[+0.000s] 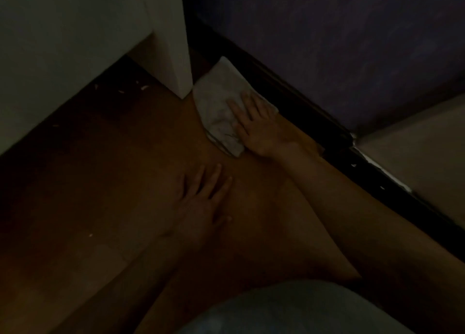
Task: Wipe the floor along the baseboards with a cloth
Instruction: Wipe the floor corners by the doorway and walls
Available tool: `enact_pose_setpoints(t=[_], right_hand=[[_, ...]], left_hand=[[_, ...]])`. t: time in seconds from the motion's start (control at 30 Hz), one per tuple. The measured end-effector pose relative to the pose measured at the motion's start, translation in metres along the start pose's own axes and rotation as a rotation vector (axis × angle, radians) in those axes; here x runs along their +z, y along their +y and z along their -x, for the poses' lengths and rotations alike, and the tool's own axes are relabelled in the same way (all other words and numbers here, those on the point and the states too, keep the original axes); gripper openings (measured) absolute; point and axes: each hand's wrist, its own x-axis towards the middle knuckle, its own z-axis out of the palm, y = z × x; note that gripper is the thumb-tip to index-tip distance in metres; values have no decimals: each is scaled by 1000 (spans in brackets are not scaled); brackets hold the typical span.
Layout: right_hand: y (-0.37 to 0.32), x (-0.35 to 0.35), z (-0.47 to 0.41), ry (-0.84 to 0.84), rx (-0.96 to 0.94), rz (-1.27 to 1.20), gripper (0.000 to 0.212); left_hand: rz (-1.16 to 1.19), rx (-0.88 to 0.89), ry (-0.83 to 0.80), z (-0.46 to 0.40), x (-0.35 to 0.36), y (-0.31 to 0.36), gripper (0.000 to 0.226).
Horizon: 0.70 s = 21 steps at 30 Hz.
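A white cloth [221, 102] is pressed flat on the brown floor [113, 157] by the right hand [261, 127], beside the dark baseboard [314, 112]. The left hand [203, 200] is spread on the floor.

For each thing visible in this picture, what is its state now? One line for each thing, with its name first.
cloth: white, crumpled, flat on the floor beside the baseboard, under the right hand.
right hand: fingers straight, pressing on the cloth.
left hand: fingers spread, resting flat on the floor, holding nothing.
floor: brown, dim, some pale specks near the white furniture.
baseboard: dark, runs along the wall.
white furniture: stands on the floor, its corner next to the cloth.
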Motion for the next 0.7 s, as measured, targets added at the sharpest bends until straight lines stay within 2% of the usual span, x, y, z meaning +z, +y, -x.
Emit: enact_pose_setpoints(t=[0.1,0.23,0.33,0.4,0.57,0.7], right_hand=[[-16,-10,-30,-37,-34,11,55],[6,0,12,17,-21,26,55],[18,14,33,64,9,28,61],[8,12,11,79,-1,45,58],[-18,-10,-58,-50,-62,23,55],[7,8,6,100,-71,26,58]], left_hand=[[34,-100,-6,5,-12,-10,77],[89,-178,-36,12,-9,-23,79],[65,-163,-66,16,-2,-27,77],[29,-151,-50,18,0,-29,76],[101,-151,-1,20,5,-30,76],[110,-141,-3,21,7,-29,75]])
